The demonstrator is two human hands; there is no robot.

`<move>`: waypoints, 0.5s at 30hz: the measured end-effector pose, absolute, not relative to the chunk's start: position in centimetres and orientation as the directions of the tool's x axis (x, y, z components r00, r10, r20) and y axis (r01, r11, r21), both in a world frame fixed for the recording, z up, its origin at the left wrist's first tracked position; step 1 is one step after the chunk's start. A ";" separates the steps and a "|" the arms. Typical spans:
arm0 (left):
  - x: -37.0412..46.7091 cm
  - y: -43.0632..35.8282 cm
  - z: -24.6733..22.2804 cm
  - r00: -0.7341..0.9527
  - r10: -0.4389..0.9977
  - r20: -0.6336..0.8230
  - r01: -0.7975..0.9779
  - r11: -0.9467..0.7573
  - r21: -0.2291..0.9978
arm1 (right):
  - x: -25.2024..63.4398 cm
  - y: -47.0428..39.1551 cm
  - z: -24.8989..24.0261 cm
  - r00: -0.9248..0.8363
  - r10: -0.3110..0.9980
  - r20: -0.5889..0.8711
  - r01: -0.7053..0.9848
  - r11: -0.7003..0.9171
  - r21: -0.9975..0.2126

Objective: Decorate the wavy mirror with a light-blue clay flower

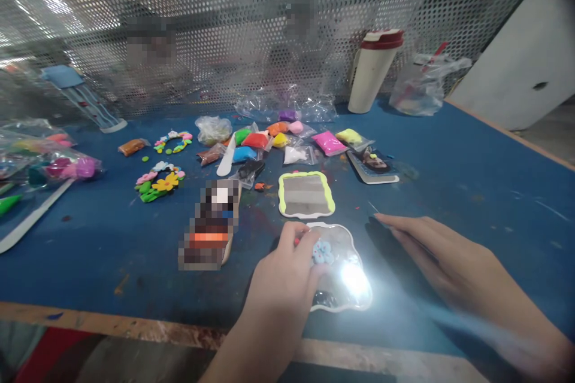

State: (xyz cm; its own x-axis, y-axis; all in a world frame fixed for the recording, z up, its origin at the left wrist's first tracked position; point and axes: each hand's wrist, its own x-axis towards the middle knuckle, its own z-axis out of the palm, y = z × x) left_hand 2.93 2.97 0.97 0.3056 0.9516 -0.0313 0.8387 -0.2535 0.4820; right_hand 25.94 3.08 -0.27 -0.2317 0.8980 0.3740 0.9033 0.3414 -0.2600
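**One Blue Flower on a Bare White Rim**

A person's left hand [287, 263] bends over a white-rimmed mirror [347, 244] near the front of a blue table [476, 191], its fingers drawn close together beside a pale blue flower [322, 252] on the shiny face; whether they pinch anything cannot be told. The right hand [442, 257], at three o'clock from that mirror, holds a thin tool [372, 208] between narrowed fingers, its tip off the rim at one o'clock.

Work on this piece looks early: the flower is on, while the visible rim carries no colour. A second mirror [306, 194], just beyond at eleven o'clock, appears further along, its border mostly yellow-green, with white showing along the bottom. Two flower rings [166, 181] at ten o'clock look complete. Coloured packets [330, 143] spread between eleven and twelve.

Room is tightest at eleven, by the second mirror; a phone [211, 227] lies at ten, well apart. The table's wooden edge [135, 328] runs close by at six. The broadest stretch of blue surface extends past the right hand at three, while a tall cup [372, 72] stands far off at one.
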 end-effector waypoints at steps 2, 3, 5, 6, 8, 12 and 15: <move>2.9 2.9 0.9 0.302 0.953 -0.016 0.826 -0.253 0.503 | 25.9 3.1 -0.2 -0.230 0.898 0.375 0.905 0.339 -0.258; 2.9 2.8 0.8 0.298 0.955 -0.007 0.820 -0.252 0.515 | 25.9 3.1 -0.1 -0.228 0.896 0.381 0.905 0.339 -0.256; 2.9 2.7 0.6 0.289 0.957 0.009 0.809 -0.250 0.532 | 25.9 3.1 0.0 -0.229 0.892 0.391 0.907 0.341 -0.247; 2.9 2.7 0.5 0.285 0.958 0.013 0.807 -0.247 0.536 | 25.8 3.1 0.1 -0.231 0.890 0.392 0.908 0.342 -0.242; 2.9 2.6 0.4 0.274 0.961 0.030 0.802 -0.246 0.544 | 25.7 3.2 0.3 -0.241 0.884 0.401 0.908 0.351 -0.228; 3.0 2.6 0.2 0.248 0.966 0.078 0.794 -0.248 0.555 | 25.5 3.3 0.5 -0.266 0.853 0.449 0.896 0.390 -0.211; 2.9 2.6 0.1 0.262 0.956 0.133 0.788 -0.292 0.542 | 25.4 3.4 0.7 -0.277 0.841 0.464 0.890 0.406 -0.206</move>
State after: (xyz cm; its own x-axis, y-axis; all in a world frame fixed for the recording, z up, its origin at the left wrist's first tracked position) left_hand 2.92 2.61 0.12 0.2623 0.9557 0.1332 0.7879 -0.2918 0.5423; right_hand 25.44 3.43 0.66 -0.2769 0.8414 0.4641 0.8903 0.4064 -0.2056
